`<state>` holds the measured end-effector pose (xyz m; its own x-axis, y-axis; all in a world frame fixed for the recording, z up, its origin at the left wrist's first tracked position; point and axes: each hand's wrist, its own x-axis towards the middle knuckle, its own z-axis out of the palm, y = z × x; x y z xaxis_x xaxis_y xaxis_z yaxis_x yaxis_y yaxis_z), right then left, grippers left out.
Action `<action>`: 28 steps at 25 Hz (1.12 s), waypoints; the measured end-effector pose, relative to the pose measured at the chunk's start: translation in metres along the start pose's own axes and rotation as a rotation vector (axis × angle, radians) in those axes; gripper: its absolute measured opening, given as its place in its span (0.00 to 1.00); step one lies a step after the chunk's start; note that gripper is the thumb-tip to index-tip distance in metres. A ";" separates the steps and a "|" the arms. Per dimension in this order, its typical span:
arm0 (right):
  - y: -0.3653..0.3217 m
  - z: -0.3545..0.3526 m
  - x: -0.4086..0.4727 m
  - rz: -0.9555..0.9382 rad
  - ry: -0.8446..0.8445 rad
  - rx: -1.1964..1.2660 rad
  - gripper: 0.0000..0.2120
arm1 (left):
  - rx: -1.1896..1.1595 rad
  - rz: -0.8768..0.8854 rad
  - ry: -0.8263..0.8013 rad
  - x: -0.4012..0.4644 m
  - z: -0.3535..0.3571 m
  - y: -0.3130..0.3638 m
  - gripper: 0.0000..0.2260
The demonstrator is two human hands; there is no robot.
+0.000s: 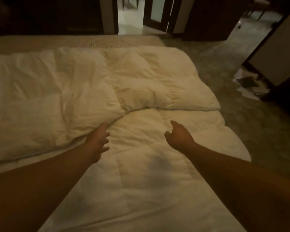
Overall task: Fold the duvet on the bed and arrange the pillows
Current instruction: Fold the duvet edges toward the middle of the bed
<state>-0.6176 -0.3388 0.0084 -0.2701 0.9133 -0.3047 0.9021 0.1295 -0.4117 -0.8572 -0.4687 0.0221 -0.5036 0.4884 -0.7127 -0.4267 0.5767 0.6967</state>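
Reaching forward over the bed, the left hand (98, 141) rests with loosely spread fingers against the folded edge of the white duvet (94, 84), gripping nothing. The right hand (178, 135) hovers just above the lower duvet layer, fingers relaxed and slightly apart, holding nothing. The duvet lies doubled across the mattress, its fold running between both hands.

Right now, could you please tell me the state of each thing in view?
duvet: white, rumpled, partly folded over itself.
left hand: open, fingers at the folded duvet edge.
right hand: open, hovering above the duvet, holding nothing.
door: ajar, lit room beyond.
papers: scattered on the floor.
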 end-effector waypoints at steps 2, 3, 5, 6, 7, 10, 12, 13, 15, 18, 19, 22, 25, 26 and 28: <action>0.031 0.010 0.057 0.047 -0.029 0.027 0.31 | -0.027 -0.049 0.001 0.035 0.040 -0.002 0.23; 0.044 0.015 0.082 0.080 -0.038 0.073 0.31 | -0.056 -0.073 0.009 0.051 0.056 -0.002 0.23; 0.061 0.026 0.127 0.251 -0.075 0.397 0.29 | -0.122 -0.114 0.014 0.087 0.078 0.001 0.26; 0.067 0.029 0.149 0.387 -0.086 0.677 0.26 | -0.164 -0.139 0.004 0.106 0.087 0.002 0.29; 0.074 0.031 0.173 0.514 -0.096 0.967 0.22 | -0.219 -0.169 -0.009 0.128 0.096 0.004 0.31; 0.102 0.044 0.244 0.650 -0.027 1.511 0.21 | -0.399 -0.247 -0.009 0.183 0.114 0.006 0.36; 0.117 0.058 0.283 0.607 -0.047 1.674 0.30 | -0.458 -0.263 0.040 0.216 0.116 -0.003 0.33; 0.121 0.062 0.299 0.574 -0.062 1.726 0.31 | -0.497 -0.243 0.070 0.228 0.115 -0.006 0.29; 0.121 0.064 0.323 0.511 -0.105 1.826 0.30 | -0.572 -0.156 0.133 0.249 0.106 -0.012 0.23; 0.115 0.040 0.340 0.424 0.114 1.553 0.23 | -0.799 0.003 0.205 0.274 0.086 -0.015 0.17; 0.118 0.026 0.339 0.436 0.276 1.369 0.23 | -0.848 0.013 0.228 0.274 0.084 -0.019 0.17; 0.152 -0.004 0.316 0.557 0.661 0.936 0.28 | -0.814 -0.058 0.333 0.245 0.099 -0.071 0.19; 0.186 0.008 0.293 0.656 0.624 0.657 0.18 | -0.552 -0.238 0.359 0.189 0.119 -0.118 0.12; 0.190 0.011 0.283 0.747 0.657 0.498 0.15 | -0.319 -0.285 0.268 0.172 0.124 -0.118 0.16; 0.182 0.022 0.265 0.649 0.555 0.192 0.20 | 0.360 -0.076 0.254 0.155 0.120 -0.107 0.17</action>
<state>-0.5319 -0.0821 -0.1663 0.5249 0.8466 -0.0877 0.7353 -0.5029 -0.4542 -0.7992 -0.3758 -0.1723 -0.6686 0.2850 -0.6869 -0.2036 0.8182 0.5377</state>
